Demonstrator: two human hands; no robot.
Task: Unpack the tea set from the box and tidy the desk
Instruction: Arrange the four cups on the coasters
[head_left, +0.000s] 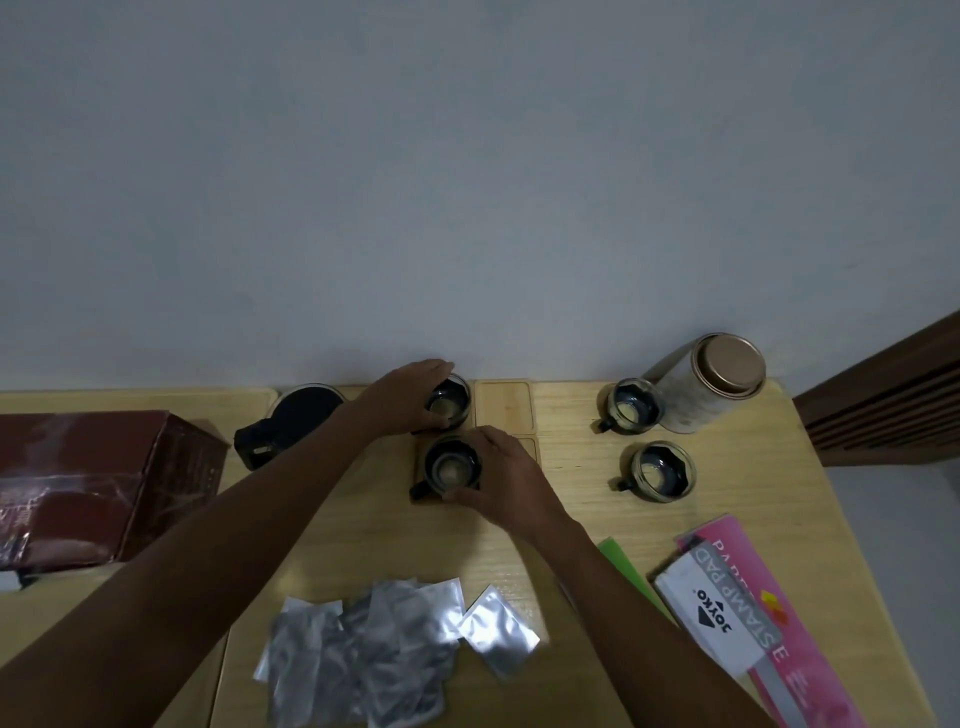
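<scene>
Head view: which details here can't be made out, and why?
- Dark red cardboard box: left end cut off by the frame edge.
- Wooden coasters under the two held glass cups: mostly hidden by cups and hands.
- Silver foil sachets: print unreadable in dim light.
- Pink paper pack: lettering partly covered by the white stamp pad box.

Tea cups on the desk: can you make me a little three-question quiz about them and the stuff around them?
1. How many cups are in view?
2. True or false: both hands are touching cups.
3. Which lies nearest the camera: A) the tall canister, B) the silver foil packets, C) the dark red box?

Key:
1. Four: the left hand grips the far cup, the right hand grips the near cup, and two cups stand untouched.
2. True.
3. B, the silver foil packets, nearer than the tall canister and the dark red box.
</scene>
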